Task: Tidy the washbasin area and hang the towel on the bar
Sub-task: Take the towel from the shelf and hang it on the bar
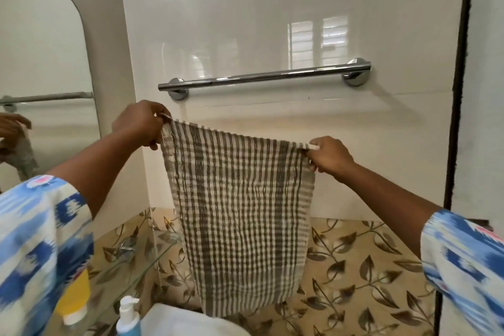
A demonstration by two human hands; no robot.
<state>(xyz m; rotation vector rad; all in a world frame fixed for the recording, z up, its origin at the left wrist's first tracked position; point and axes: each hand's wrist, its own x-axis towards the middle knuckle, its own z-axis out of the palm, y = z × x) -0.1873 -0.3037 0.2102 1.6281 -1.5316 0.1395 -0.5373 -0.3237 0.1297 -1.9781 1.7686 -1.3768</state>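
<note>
Two hands pinch the towel (240,213) top corners: left hand (140,124) centre-left, right hand (328,157) centre-right. I see the bar (261,76) above and behind, long axis roughly parallel to the stretched edge (left hand nearer its left end). Towel hangs below, not yet over.

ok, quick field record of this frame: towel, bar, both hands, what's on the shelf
towel: checked, stretched between both hands, hanging free below the bar
bar: chrome, wall-mounted, bare
left hand: pinches towel's top left corner
right hand: pinches top right corner, lower than left
glass shelf: yellow bottle inverted on white cap
pump bottle: blue, beside washbasin
task state: towel not yet on bar
</note>
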